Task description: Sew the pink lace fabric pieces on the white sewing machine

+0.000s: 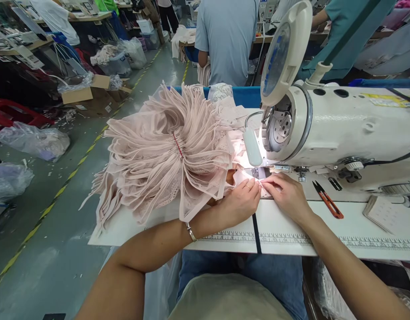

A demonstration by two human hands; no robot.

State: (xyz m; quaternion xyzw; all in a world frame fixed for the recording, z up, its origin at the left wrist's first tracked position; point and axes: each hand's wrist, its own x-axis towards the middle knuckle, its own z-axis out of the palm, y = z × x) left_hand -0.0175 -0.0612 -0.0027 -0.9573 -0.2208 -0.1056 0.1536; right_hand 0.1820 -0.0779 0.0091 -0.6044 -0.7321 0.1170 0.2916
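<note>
Both hands meet in front of the needle area of a white sewing machine (338, 124). My left hand (243, 200) is closed on the near edge of a pale pink fabric piece (240, 176), its wrist wearing a metal bracelet. Thumb and fingers of my right hand (284, 193) pinch the same fabric just to the right, close to the presser foot (256, 172). A large bundle of pink lace-trimmed fabric pieces (165, 151), gathered with a red tie (178, 145), lies left of the machine and partly over my left forearm. A small lamp lights the stitching spot.
Orange-handled thread snips (328, 201) lie right of my right hand, beside a stack of small cards (381, 214). A measuring tape strip (284, 240) runs along the table's front edge. A round magnifier (276, 62) stands over the machine head. Beyond, a person in blue (226, 42) sits.
</note>
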